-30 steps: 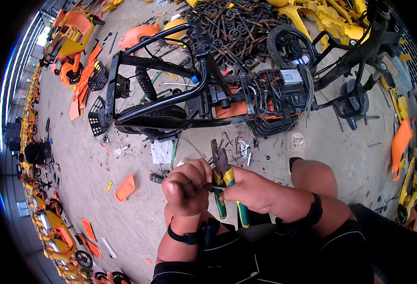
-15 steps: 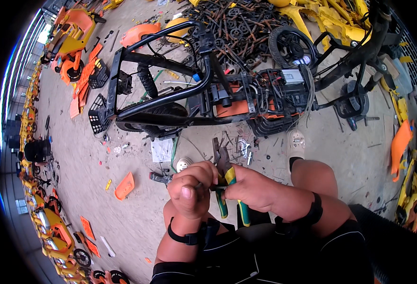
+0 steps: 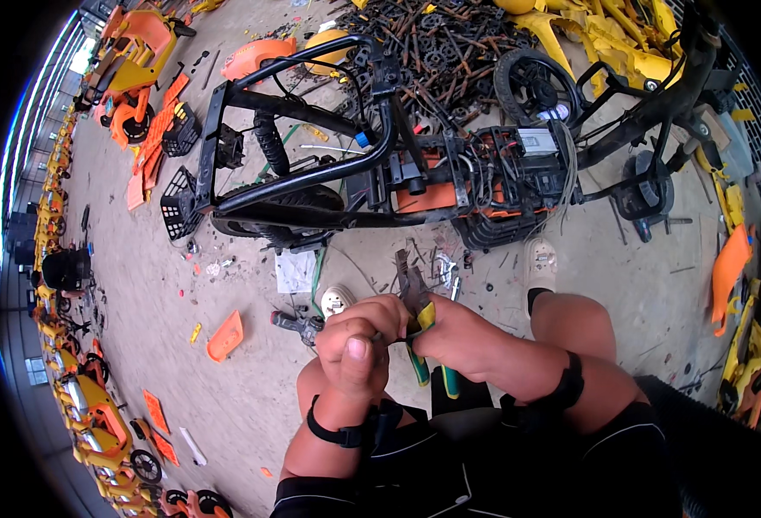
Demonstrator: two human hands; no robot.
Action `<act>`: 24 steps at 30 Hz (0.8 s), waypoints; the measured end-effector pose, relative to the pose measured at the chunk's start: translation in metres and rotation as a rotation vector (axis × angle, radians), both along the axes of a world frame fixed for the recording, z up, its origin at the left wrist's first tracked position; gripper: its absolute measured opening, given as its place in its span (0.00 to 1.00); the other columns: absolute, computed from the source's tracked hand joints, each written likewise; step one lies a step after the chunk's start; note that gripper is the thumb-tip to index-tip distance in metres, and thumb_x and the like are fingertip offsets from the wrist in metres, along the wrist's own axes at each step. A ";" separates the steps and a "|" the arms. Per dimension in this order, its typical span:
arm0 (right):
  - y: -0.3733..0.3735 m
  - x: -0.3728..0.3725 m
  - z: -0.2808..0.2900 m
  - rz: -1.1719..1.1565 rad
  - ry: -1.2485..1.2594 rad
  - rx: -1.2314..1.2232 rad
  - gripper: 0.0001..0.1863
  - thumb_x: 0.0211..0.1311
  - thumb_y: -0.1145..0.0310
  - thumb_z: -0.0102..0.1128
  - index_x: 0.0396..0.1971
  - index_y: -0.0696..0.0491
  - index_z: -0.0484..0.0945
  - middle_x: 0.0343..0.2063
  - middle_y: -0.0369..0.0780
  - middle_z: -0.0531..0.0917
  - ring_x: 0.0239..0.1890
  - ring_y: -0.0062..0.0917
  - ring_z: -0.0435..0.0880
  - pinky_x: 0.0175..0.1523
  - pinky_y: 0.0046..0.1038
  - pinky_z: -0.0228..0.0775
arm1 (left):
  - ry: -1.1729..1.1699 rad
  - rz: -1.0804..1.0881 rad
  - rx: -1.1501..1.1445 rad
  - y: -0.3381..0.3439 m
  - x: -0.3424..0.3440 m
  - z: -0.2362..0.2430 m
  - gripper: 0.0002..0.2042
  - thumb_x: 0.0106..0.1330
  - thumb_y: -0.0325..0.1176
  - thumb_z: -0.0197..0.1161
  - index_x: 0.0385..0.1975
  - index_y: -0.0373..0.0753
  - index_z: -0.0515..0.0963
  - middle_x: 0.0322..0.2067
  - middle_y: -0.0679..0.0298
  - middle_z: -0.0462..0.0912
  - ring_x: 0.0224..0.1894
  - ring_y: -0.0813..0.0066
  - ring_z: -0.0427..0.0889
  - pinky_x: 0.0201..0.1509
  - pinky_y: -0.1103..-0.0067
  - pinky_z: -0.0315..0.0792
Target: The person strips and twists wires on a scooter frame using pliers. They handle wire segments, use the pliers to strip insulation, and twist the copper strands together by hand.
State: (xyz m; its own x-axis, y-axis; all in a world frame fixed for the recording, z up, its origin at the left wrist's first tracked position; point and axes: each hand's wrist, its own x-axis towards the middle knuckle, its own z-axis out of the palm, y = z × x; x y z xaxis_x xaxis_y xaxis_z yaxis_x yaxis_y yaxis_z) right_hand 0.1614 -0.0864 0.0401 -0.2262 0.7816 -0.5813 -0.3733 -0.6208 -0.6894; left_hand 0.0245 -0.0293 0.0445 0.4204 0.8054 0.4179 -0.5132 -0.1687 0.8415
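Observation:
My right hand [image 3: 456, 338] is closed on a pair of pliers [image 3: 412, 283] with yellow and green handles. Their dark metal jaws point away from me, and both handle ends stick out below the hand. Pressed up beside it, my left hand [image 3: 356, 342] is clenched with the thumb on top. A thin dark piece shows between the two hands, but the left fingers hide most of what they grip. Beyond them lies a stripped black scooter frame [image 3: 298, 186] on its side, with wiring and a battery bay exposed.
Left of my left hand, a dark power tool [image 3: 297, 325] lies on the concrete floor near an orange plastic piece [image 3: 225, 337]. A heap of rusty metal parts [image 3: 436, 65] and yellow panels [image 3: 600, 52] lies behind the frame. Yellow scooters [image 3: 104, 414] line the left side.
Both hands have shifted slightly to the right with the pliers. The plier handles and jaws look closer together than before.

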 end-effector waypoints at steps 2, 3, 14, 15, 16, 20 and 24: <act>0.001 -0.002 -0.004 -0.030 -0.015 0.016 0.17 0.53 0.86 0.53 0.44 0.57 0.73 0.34 0.37 0.78 0.39 0.21 0.77 0.43 0.26 0.70 | -0.009 0.009 -0.033 -0.001 0.001 0.000 0.26 0.76 0.43 0.50 0.15 0.37 0.58 0.16 0.61 0.65 0.20 0.67 0.63 0.28 0.70 0.64; 0.001 -0.004 -0.006 -0.060 -0.011 0.030 0.17 0.53 0.86 0.53 0.44 0.57 0.74 0.35 0.36 0.78 0.38 0.21 0.77 0.43 0.26 0.70 | -0.016 0.012 -0.059 -0.002 0.001 0.001 0.25 0.76 0.44 0.49 0.15 0.37 0.57 0.15 0.61 0.64 0.20 0.68 0.62 0.28 0.70 0.64; -0.006 -0.001 -0.012 -0.047 -0.367 0.156 0.19 0.51 0.86 0.51 0.45 0.58 0.74 0.39 0.38 0.80 0.43 0.22 0.78 0.50 0.26 0.70 | -0.144 0.103 -0.540 -0.001 -0.001 0.024 0.26 0.78 0.46 0.43 0.12 0.48 0.53 0.10 0.71 0.53 0.13 0.80 0.51 0.21 0.80 0.54; -0.009 -0.002 -0.013 -0.047 -0.378 0.172 0.19 0.52 0.85 0.51 0.46 0.58 0.75 0.39 0.39 0.81 0.44 0.24 0.79 0.52 0.27 0.71 | -0.172 0.097 -0.592 -0.001 -0.002 0.025 0.26 0.78 0.46 0.43 0.12 0.48 0.54 0.10 0.71 0.53 0.13 0.80 0.51 0.21 0.80 0.54; -0.009 -0.001 -0.014 -0.046 -0.389 0.187 0.19 0.52 0.84 0.51 0.46 0.58 0.75 0.39 0.40 0.81 0.44 0.25 0.80 0.53 0.28 0.71 | -0.200 0.090 -0.645 -0.001 -0.004 0.026 0.26 0.78 0.46 0.43 0.12 0.48 0.54 0.10 0.71 0.53 0.13 0.80 0.51 0.21 0.80 0.54; -0.010 0.006 -0.017 -0.150 -0.329 0.136 0.17 0.50 0.85 0.50 0.42 0.57 0.75 0.38 0.38 0.80 0.44 0.24 0.78 0.51 0.27 0.71 | -0.275 0.170 -0.889 -0.001 -0.002 0.044 0.26 0.77 0.45 0.45 0.12 0.47 0.54 0.10 0.72 0.50 0.14 0.81 0.49 0.21 0.81 0.50; 0.011 0.081 -0.059 -0.815 -0.266 0.114 0.14 0.49 0.86 0.49 0.35 0.53 0.72 0.33 0.35 0.76 0.34 0.23 0.75 0.40 0.27 0.70 | -0.038 0.708 -0.033 0.030 -0.136 0.092 0.19 0.74 0.32 0.46 0.15 0.46 0.57 0.14 0.73 0.53 0.15 0.82 0.48 0.21 0.81 0.47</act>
